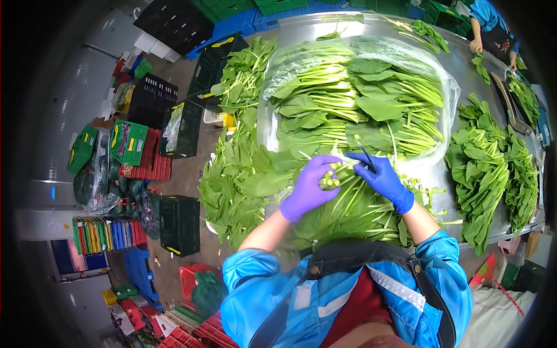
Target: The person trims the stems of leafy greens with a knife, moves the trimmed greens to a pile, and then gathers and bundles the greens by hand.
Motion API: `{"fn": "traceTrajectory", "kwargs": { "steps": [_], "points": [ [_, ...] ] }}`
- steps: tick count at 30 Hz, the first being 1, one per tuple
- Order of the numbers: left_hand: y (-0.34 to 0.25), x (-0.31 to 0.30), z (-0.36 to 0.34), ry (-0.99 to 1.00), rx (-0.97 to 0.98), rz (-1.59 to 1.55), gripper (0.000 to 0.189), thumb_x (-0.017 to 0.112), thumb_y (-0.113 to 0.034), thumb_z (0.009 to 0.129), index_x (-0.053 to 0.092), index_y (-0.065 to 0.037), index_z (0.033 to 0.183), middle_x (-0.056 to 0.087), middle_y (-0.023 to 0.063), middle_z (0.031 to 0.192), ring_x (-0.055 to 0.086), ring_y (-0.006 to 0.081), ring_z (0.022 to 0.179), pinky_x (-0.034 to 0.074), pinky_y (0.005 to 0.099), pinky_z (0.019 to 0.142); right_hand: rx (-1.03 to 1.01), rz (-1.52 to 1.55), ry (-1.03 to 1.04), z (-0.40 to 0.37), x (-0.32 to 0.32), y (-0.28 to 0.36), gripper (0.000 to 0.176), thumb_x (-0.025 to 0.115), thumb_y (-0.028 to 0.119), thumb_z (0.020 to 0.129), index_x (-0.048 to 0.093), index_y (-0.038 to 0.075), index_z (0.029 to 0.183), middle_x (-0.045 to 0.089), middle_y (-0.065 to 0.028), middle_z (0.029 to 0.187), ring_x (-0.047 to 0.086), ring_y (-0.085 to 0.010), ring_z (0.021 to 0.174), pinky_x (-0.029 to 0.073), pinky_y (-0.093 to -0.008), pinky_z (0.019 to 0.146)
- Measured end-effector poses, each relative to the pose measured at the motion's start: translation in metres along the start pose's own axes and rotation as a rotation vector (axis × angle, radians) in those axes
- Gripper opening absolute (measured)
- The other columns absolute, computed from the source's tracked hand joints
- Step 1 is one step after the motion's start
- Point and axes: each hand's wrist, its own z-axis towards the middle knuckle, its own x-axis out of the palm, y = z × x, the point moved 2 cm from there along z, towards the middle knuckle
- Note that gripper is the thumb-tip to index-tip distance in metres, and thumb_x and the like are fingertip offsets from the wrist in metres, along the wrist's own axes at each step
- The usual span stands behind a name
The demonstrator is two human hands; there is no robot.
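The left glove (308, 188) is purple; right glove (384, 182) blue; leaves (380, 107) green.

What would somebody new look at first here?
Probably the big pile of leafy greens on clear plastic, mid-picture. Then, just below it, the left hand, in bright purple, gripping stems, and the right hand, in bright blue, holding something thin and dark.

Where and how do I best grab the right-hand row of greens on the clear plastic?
Take the pale stems, probably from the right, inside the plastic edge: they lie roughly parallel there, while the broad leaves spread leftward.
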Motion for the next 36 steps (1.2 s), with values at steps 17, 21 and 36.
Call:
{"fn": "traceTrajectory", "kwargs": {
  "steps": [17,21,36],
  "points": [
    [0.063,-0.102,-0.012,-0.495,-0.019,-1.22,0.054,0.063,-0.016,0.068,0.048,-0.012,0.12,0.035,0.0114,0.141,0.036,0.0332,0.128,0.028,0.0589,0.106,-0.034,-0.595,-0.347,0.065,-0.027,-0.073,0.031,0.066,0.024,0.077,0.065,0.01,0.106,0.065,-0.0158,0.088,0.062,-0.0356,0.082,0.049,-0.0419,0.071],
    [0.062,-0.101,-0.007,-0.53,-0.183,-1.134,0.071,0.065,-0.016,0.068,0.037,-0.013,0.133,0.038,0.0121,0.139,0.05,0.0282,0.114,0.044,0.0454,0.095,0.085,-0.923,-0.241,0.101,-0.029,-0.105,0.029,0.067,0.024,0.074,0.066,0.011,0.1,0.065,-0.0172,0.081,0.062,-0.0371,0.075,0.049,-0.0458,0.066],
    [0.004,-0.061,0.013,0.011,-0.31,-0.382,0.039,0.067,0.0,0.065,0.061,-0.002,0.104,0.055,0.0124,0.125,0.057,0.019,0.105,0.044,0.0332,0.093,-0.262,-0.532,-0.253,0.08,0.0,-0.03,0.025,0.061,0.027,0.08,0.063,0.004,0.069,0.058,-0.0188,0.066,0.059,-0.0371,0.065,0.046,-0.0452,0.059]
  ]
}}
